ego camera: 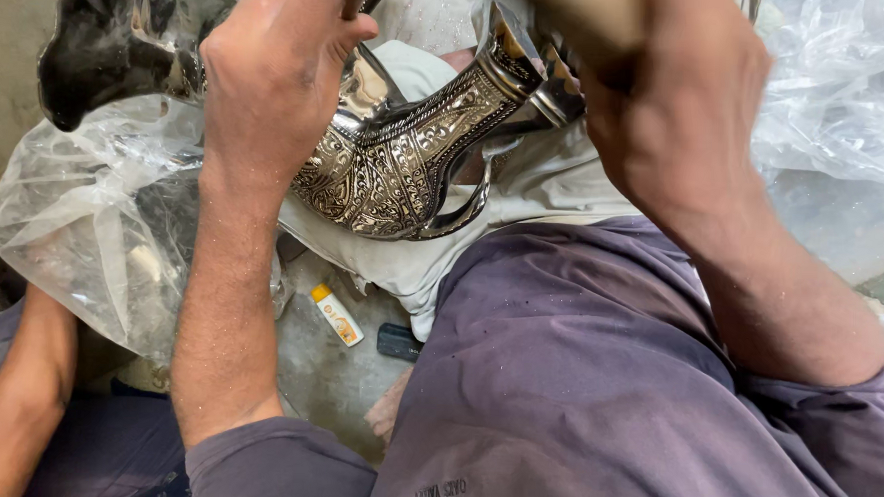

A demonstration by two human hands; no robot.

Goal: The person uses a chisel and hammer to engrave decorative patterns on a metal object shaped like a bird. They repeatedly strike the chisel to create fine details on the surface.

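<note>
A small yellow-and-white tube [337,314] lies on the floor [325,372] below the engraved silver sheath [396,164], which both hands, left [272,71] and right [677,100], grip closed.

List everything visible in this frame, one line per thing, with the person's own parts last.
Engraved metal vessel: one, silver with dark patterned relief, upper centre, resting on pale cloth.
Pale cloth: one, off-white, under the vessel, over the lap.
Clear plastic bags: at least two, left and upper right.
Small tube: one, white and orange, on the floor.
Small dark object: one, black, beside the tube.
Another person's arm: one, lower left.
Purple garment: covers the lap and sleeves.
Left hand: grips a thin tool at the vessel.
Right hand: holds the vessel's upper end.
</note>
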